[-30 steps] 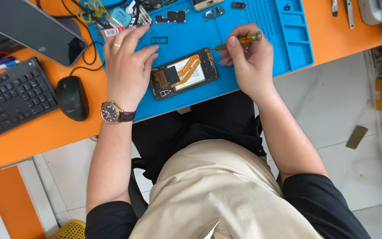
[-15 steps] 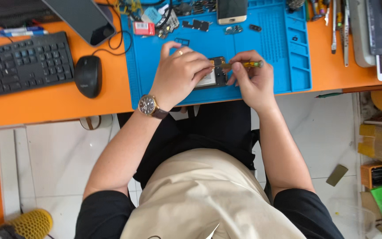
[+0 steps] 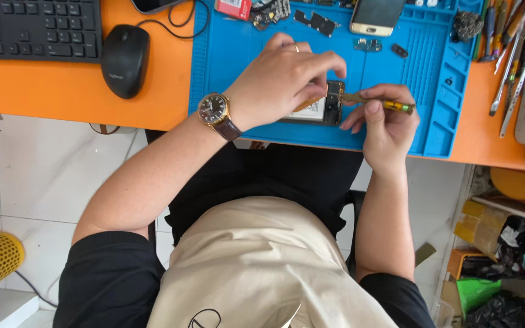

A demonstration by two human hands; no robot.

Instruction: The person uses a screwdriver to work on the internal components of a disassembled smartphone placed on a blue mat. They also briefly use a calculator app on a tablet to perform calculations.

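Opened phone (image 3: 325, 108), back cover off w/ battery & board exposed, is now pinned at the near edge of the blue mat (image 3: 244, 54) by the left hand (image 3: 281, 82), which has shifted over it since 1 s ago. A yellow-handled screwdriver (image 3: 381, 103) is gripped in the right hand (image 3: 384, 124), tip brought to the phone — work judged underway.

You're at a phone repair workshop: an orange counter (image 3: 62, 91) carries a blue repair mat (image 3: 232, 54), scattered phone parts (image 3: 317, 21) and hand tools (image 3: 508, 54).

Bright, even daylight; soft shadows, sharp focus, slight edge distortion.
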